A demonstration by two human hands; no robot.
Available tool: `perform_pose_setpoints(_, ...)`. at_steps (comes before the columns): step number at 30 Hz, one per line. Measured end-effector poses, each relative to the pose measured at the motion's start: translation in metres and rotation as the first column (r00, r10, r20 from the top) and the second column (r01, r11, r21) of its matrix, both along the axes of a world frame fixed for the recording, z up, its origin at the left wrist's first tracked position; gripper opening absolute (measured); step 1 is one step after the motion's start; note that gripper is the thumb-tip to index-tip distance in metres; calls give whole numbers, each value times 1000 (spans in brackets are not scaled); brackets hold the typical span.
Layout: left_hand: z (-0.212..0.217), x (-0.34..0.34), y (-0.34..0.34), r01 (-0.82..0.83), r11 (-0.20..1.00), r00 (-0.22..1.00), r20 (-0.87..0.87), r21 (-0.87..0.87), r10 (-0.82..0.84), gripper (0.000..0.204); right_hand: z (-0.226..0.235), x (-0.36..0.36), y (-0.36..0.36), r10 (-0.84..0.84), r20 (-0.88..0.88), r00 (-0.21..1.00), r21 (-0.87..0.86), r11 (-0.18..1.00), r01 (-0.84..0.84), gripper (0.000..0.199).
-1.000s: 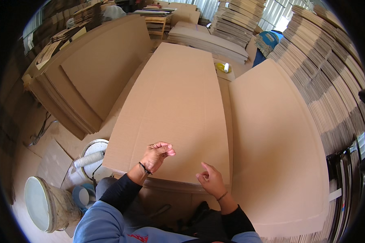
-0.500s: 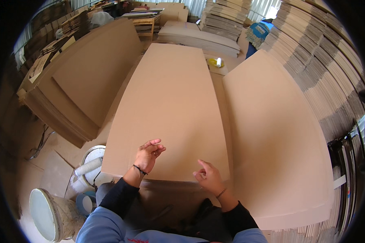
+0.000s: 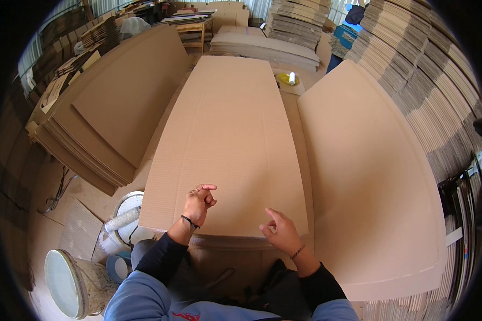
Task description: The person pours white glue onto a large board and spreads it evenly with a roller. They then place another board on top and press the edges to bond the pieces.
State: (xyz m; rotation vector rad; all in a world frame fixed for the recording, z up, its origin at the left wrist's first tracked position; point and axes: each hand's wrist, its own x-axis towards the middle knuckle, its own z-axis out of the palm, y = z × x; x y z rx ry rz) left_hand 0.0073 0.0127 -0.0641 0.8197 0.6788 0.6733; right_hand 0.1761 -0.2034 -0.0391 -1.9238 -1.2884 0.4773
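Observation:
A long brown cardboard sheet (image 3: 227, 123) lies flat on top of a stack in front of me. My left hand (image 3: 198, 205) hovers over its near end, index finger stretched out and the other fingers loosely curled. Nothing is in it. Close to the near right corner, my right hand (image 3: 281, 232) also holds nothing; its index finger points forward and the rest are bent in. Whether either hand touches the cardboard, I cannot tell. Along the right side lies another large cardboard sheet (image 3: 367, 176).
Leaning cardboard sheets (image 3: 112, 101) stand at the left. A paint roller (image 3: 122, 220) rests across a white bucket (image 3: 131, 203), near a second bucket (image 3: 64, 283). Tall cardboard stacks (image 3: 412, 75) rise at the right. Far off, a person (image 3: 345, 37) is partly hidden, near a white roll (image 3: 292, 78).
My left hand's fingers have curled in more, leaving the index finger out. The right hand keeps nearly the same pose. The whole view has shifted slightly.

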Motion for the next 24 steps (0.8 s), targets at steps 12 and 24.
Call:
perform_pose_setpoints(12, 1, -1, 0, -91, 994, 994, -55, 63, 95, 31, -2, 2, 1, 3, 11, 1000, -20, 1000, -3, 55)
perform_pose_setpoints(24, 8, 6, -4, -104, 995, 988, 116, 10, 102, 28, -4, 5, -1, 35, 39, 999, -29, 999, -34, 55)
